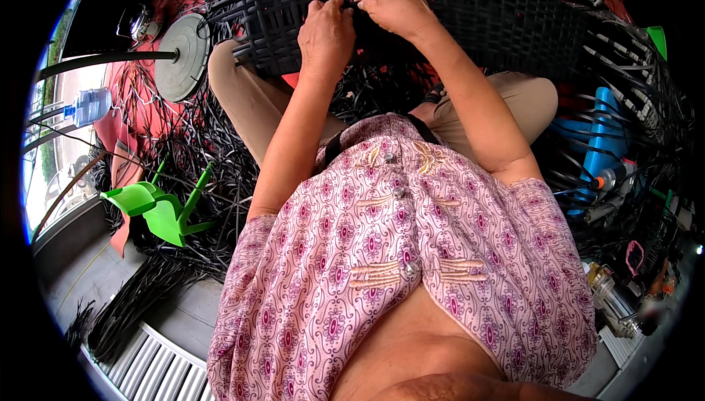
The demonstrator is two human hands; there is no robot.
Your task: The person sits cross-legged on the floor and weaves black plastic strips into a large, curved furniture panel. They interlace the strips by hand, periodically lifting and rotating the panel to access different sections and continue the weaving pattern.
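Note:
A long black woven panel [507, 23] of flat strips, like wicker, stretches across the far side over my bent legs. Close to its middle, my left hand [327, 37] is closed, thumb and fingers pinched near the weave. Just to the right and slightly farther away, my right hand [396, 8] is pinched as well, its fingertips almost meeting the left ones. A short dark piece of black strip [352, 4] shows between the fingertips. Its ends are hidden by my fingers and blend into the weave.
Loose black strips [220, 203] cover much of the red floor. At left are a round grey disc [180, 63], a green plastic chair-like piece [172, 214] and a clear bottle [92, 106]. Blue plastic [602, 133] and a clear jar [615, 300] lie at right.

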